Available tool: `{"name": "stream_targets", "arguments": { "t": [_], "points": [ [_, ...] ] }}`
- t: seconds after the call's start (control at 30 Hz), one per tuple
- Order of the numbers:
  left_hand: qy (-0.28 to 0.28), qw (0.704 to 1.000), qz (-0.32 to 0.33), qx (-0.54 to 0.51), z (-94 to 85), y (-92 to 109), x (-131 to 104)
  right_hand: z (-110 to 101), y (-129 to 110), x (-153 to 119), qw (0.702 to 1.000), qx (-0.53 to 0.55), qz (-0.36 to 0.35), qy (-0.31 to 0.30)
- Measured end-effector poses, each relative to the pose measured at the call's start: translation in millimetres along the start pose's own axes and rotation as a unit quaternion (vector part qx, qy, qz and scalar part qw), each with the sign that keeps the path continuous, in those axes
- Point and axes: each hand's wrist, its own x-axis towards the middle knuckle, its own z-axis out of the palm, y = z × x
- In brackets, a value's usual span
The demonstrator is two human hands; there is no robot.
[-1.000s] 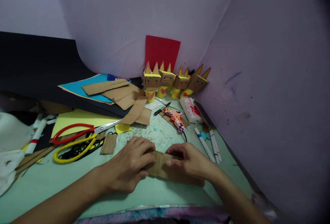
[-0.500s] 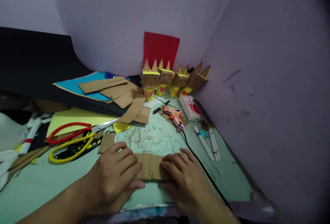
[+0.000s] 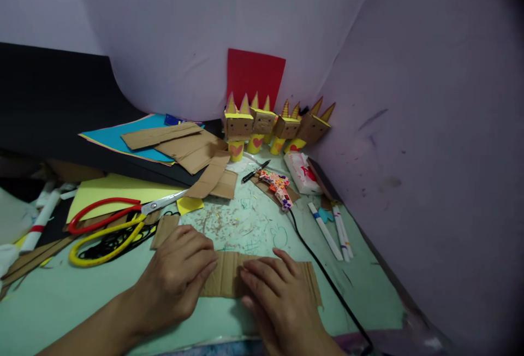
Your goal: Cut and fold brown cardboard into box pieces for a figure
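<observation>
A strip of brown corrugated cardboard (image 3: 226, 277) with crease lines lies on the pale green tabletop in front of me. My left hand (image 3: 176, 277) is closed at its left end, fingers curled and thumb tucked against them. Over the strip's middle rests my right hand (image 3: 282, 293), fingers laid across the surface and slightly spread, thumb near the front edge. The strip's right end shows beyond that hand. Part of the cardboard is hidden beneath the hands. A smaller cardboard piece (image 3: 164, 231) lies just past my left hand.
Large scissors (image 3: 135, 219) with red and yellow handles lie left over black cord. A patterned glue gun (image 3: 278, 185) sits centrally, its cable (image 3: 323, 271) trailing to the front right. Markers (image 3: 325, 231) lie right. Cardboard scraps (image 3: 192, 148) and several cardboard figures (image 3: 239, 129) stand behind.
The cardboard strip now lies flatter and closer, its right end newly visible. My right hand has slid left over it with fingers loosened; my left hand has drawn slightly left.
</observation>
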Motion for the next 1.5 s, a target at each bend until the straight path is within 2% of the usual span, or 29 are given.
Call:
{"name": "stream_targets", "arguments": {
  "t": [0.1,0.17,0.2,0.27,0.3,0.33,0.4,0.5,0.6,0.7,0.8,0.9,0.97,1.03,1.1,1.17,1.2,1.23,1.3,1.4,1.5],
  "points": [
    [0.007,1.0,-0.012,0.0,-2.2,-1,0,-7,4,-17,0.997,-0.024,0.053,0.053],
    [0.027,0.999,-0.018,0.01,-3.2,-3,0,-7,4,-38,0.987,-0.031,0.09,0.127],
    [0.042,0.999,-0.024,0.017,-3.5,-4,0,-4,4,-49,0.985,-0.025,0.084,0.147],
    [0.067,0.996,-0.044,0.035,-3.5,-7,-2,7,1,-67,0.992,-0.007,0.031,0.121],
    [0.076,0.995,-0.057,0.043,-3.4,-9,-2,14,0,-74,0.993,-0.008,0.026,0.118],
    [0.082,0.993,-0.067,0.05,-3.1,-10,-3,21,-1,-77,0.99,-0.022,0.03,0.136],
    [0.082,0.992,-0.077,0.062,-2.6,-12,-3,33,-2,-78,0.977,-0.043,0.016,0.209],
    [0.033,0.994,-0.074,0.067,-2.0,-8,-1,42,-3,-72,0.957,-0.08,-0.003,0.279],
    [-0.087,0.989,-0.083,0.085,-1.6,5,9,47,-2,-71,0.947,-0.093,0.002,0.309],
    [-0.197,0.969,-0.114,0.099,-1.2,18,21,52,-1,-75,0.945,-0.09,0.013,0.316],
    [-0.222,0.958,-0.168,0.068,-2.7,21,31,51,-3,-78,0.952,-0.059,0.041,0.299],
    [-0.18,0.954,-0.237,-0.029,-8.2,13,38,37,-7,-71,0.955,0.071,0.114,0.266],
    [-0.118,0.941,-0.289,-0.129,-12.9,6,44,24,-6,-57,0.932,0.208,0.19,0.23],
    [-0.047,0.904,-0.351,-0.238,-15.7,1,49,12,0,-34,0.874,0.335,0.304,0.178],
    [0.017,0.846,-0.41,-0.339,-13.7,-1,54,4,11,-5,0.77,0.484,0.394,0.135],
    [0.07,0.785,-0.448,-0.423,-6.1,-1,57,2,23,26,0.665,0.607,0.41,0.148],
    [0.085,0.759,-0.458,-0.454,-0.7,-2,57,3,29,40,0.634,0.645,0.401,0.148],
    [0.093,0.74,-0.466,-0.477,5.0,-2,57,6,34,53,0.623,0.664,0.387,0.147],
    [0.09,0.719,-0.479,-0.496,15.4,-4,55,12,43,72,0.634,0.67,0.361,0.138],
    [0.067,0.711,-0.492,-0.498,23.0,-11,52,23,51,85,0.641,0.667,0.363,0.112],
    [0.036,0.702,-0.499,-0.507,22.0,-19,51,28,56,86,0.652,0.66,0.361,0.089]
  ]
}}
